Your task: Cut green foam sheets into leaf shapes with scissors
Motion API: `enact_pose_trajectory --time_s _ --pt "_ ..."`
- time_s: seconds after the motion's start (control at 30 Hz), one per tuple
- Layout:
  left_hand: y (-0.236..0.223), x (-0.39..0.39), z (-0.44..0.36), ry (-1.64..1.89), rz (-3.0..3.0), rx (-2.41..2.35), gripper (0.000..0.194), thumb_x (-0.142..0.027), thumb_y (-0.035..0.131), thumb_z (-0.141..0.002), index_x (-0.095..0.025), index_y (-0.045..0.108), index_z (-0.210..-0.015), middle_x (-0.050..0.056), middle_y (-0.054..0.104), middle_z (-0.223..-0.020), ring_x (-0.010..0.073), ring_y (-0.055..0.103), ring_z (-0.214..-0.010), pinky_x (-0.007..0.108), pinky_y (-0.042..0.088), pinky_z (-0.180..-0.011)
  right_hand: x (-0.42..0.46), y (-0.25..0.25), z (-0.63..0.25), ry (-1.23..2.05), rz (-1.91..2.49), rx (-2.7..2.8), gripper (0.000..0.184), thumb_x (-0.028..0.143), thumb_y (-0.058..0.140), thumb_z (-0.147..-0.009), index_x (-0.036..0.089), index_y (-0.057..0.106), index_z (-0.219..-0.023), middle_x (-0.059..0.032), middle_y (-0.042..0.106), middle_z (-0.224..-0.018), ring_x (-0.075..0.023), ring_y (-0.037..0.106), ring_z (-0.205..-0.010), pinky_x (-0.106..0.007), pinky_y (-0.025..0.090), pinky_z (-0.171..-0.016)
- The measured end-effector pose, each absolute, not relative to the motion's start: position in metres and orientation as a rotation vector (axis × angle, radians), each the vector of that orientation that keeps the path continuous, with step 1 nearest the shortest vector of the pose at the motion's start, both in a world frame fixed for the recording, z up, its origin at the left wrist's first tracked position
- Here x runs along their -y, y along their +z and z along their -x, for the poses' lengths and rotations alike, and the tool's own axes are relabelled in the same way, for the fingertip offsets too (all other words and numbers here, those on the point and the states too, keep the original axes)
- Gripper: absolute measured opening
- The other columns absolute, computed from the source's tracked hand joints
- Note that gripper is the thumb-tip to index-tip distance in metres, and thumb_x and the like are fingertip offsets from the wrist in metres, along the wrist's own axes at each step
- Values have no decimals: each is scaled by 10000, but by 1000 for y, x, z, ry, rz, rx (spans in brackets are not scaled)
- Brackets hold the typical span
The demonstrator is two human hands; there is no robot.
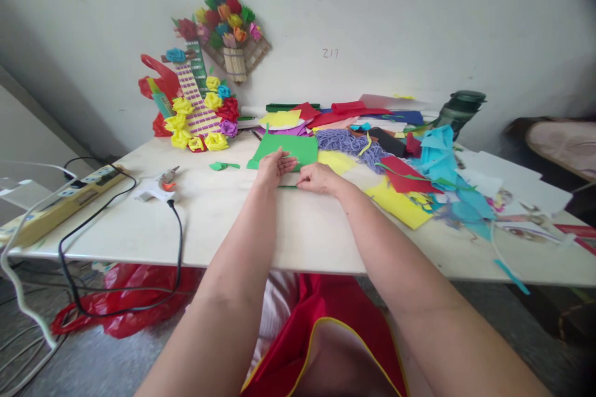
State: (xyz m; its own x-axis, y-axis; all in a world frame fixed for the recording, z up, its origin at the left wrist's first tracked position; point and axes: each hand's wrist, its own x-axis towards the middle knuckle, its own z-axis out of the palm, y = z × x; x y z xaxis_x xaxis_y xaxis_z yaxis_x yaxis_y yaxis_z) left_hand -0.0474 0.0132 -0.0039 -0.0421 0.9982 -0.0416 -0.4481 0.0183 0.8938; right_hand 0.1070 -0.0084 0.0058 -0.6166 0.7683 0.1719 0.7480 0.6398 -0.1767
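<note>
A green paper sheet (284, 147) lies on the table in front of me. My left hand (276, 166) rests at its near edge, palm turned to the side and fingers loosely stretched out, apparently holding nothing. Just right of it, my right hand (320, 178) is closed, fingertips pinched at the end of a narrow green paper strip (287, 185). That strip lies nearer to me than the sheet, and its right end is hidden by the fingers. Small cut green leaf shapes (218, 166) lie to the left of the sheet.
A hot glue gun (161, 187) with a black cord and a power strip (69, 198) sit at left. Paper flowers (216, 139) stand behind. Purple yarn (351, 146), yellow paper (400, 201), blue crepe paper (437, 152) and a dark bottle (460, 111) occupy the right.
</note>
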Motion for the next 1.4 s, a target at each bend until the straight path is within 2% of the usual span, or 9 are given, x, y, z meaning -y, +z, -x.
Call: enact_pose_trajectory --time_s 0.23,0.4,0.6,0.8,1.0,1.4 --pt "-5 -17 49 1581 -815 -978 226 -323 654 -755 -121 565 -703 78 643 -641 171 659 -640 305 519 -690 11 8 -106 38 1368 2505 223 227 520 -784 209 740 -818 -26 710 -897 -160 605 -817 -238 345 -608" --pt "-5 -21 47 1663 -739 -980 222 -266 712 -698 -133 537 -728 46 615 -614 159 651 -624 301 516 -713 10 9 -110 -102 1473 2249 236 215 482 -798 197 717 -816 -50 698 -921 -176 596 -828 -254 365 -647" --pt "-5 -14 36 1457 -819 -830 135 -139 663 -694 -115 541 -746 70 637 -617 168 652 -609 338 526 -758 12 10 -111 -199 1522 2120 270 229 437 -832 169 700 -850 -84 680 -955 -199 596 -832 -278 356 -643" --pt "-2 -6 29 1377 -874 -808 205 -41 662 -633 -112 543 -783 60 655 -656 139 636 -569 331 519 -757 14 10 -109 -271 1554 2176 306 267 416 -863 162 695 -934 -105 657 -995 -218 599 -834 -294 359 -648" --pt "-1 -4 27 1364 -935 -814 299 -47 679 -603 -114 550 -864 55 664 -669 143 642 -611 333 519 -762 15 9 -106 -294 1560 2226 324 272 408 -877 156 689 -991 -130 648 -1004 -222 601 -846 -293 369 -659" --pt "-3 -3 27 1349 -1006 -756 305 -15 618 -573 -113 540 -852 59 675 -695 134 627 -624 318 508 -747 14 7 -106 -280 1576 2176 305 272 411 -865 176 691 -939 -106 653 -989 -215 600 -833 -292 365 -642"
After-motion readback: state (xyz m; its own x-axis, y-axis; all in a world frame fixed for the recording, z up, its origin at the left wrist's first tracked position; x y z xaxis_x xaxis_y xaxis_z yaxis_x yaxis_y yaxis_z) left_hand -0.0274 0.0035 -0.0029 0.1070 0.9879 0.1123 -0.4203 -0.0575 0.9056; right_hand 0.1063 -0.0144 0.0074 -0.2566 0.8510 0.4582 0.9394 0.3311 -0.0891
